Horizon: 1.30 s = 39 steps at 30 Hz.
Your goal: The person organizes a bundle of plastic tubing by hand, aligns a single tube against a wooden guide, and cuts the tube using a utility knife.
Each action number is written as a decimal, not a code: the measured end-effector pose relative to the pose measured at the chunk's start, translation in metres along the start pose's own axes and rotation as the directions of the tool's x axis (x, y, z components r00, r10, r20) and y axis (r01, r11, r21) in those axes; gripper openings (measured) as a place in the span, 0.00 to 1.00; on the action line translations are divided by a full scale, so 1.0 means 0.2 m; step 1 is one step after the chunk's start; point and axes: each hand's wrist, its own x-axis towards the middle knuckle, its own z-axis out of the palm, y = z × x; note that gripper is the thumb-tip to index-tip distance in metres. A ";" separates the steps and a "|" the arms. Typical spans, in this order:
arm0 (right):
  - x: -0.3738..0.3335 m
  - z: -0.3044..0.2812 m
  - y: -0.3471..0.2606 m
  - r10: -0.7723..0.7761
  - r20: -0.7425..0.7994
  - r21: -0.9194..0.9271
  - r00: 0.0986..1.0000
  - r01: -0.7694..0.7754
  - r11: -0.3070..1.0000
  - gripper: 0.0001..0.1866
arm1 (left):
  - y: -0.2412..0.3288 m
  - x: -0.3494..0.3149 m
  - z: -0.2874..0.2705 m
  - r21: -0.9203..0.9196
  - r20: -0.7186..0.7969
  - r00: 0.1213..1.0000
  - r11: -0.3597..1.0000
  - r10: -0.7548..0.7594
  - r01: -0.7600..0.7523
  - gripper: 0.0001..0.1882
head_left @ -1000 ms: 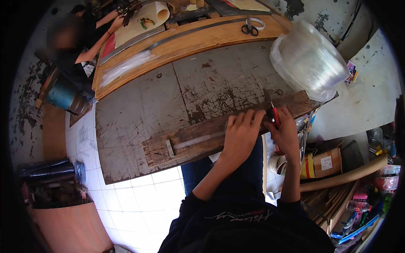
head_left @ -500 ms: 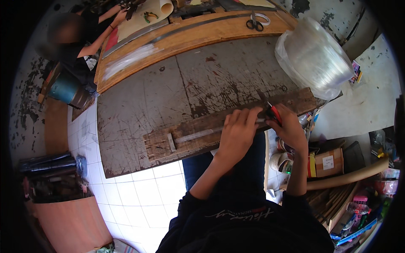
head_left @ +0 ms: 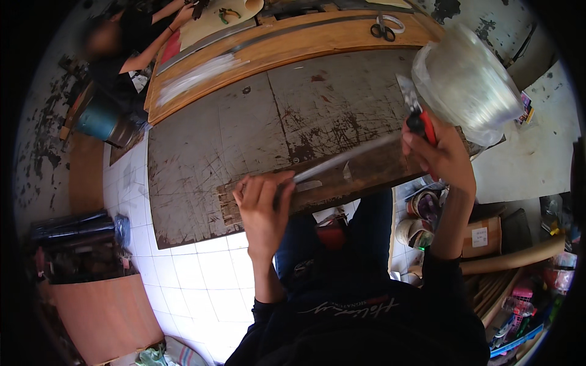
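Note:
My left hand (head_left: 262, 204) is over the left end of a worn wooden board (head_left: 379, 173), fingers closed on one end of a narrow clear plastic strip (head_left: 345, 160). The strip runs slanting up to my right hand (head_left: 441, 152), slightly blurred. That hand is wrapped round red-handled cutters (head_left: 428, 129), whose metal jaws point away from me. Whether my right fingers also pinch the strip's far end is hard to tell. Short clear plastic pieces lie on the board; one piece (head_left: 308, 185) is right of my left hand.
The board rests along the near edge of a scratched dark table (head_left: 213, 143). A big wrapped roll of clear plastic (head_left: 467, 85) stands at the right. Clear strips (head_left: 195, 80), scissors (head_left: 383, 30) and a tape roll (head_left: 395, 24) lie behind. Another person (head_left: 116, 58) works at the far left.
My left hand has moved left to the board's end. My right hand has lifted right and away with the cutters. The clear strip now stretches between my hands.

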 end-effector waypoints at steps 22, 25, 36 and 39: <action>-0.29 -0.61 1.34 -0.142 -0.988 -0.153 0.060 -0.309 0.939 0.14 | -0.01 0.01 -0.20 0.288 0.068 0.990 0.952 -0.126 0.101 0.16; -0.31 -0.59 1.39 0.045 -0.970 -0.026 0.240 -0.285 0.958 0.16 | 0.09 0.01 -0.17 0.213 0.075 0.994 0.975 -0.082 0.065 0.14; -0.49 -0.17 0.58 0.273 -0.825 0.339 0.494 0.046 0.940 0.07 | 0.35 -0.04 0.05 -0.468 0.355 0.902 0.882 0.247 -0.057 0.19; -0.50 0.02 0.27 0.175 -0.844 0.281 0.506 0.140 0.949 0.06 | 0.51 -0.05 0.22 -0.615 0.351 0.889 0.788 0.292 -0.016 0.24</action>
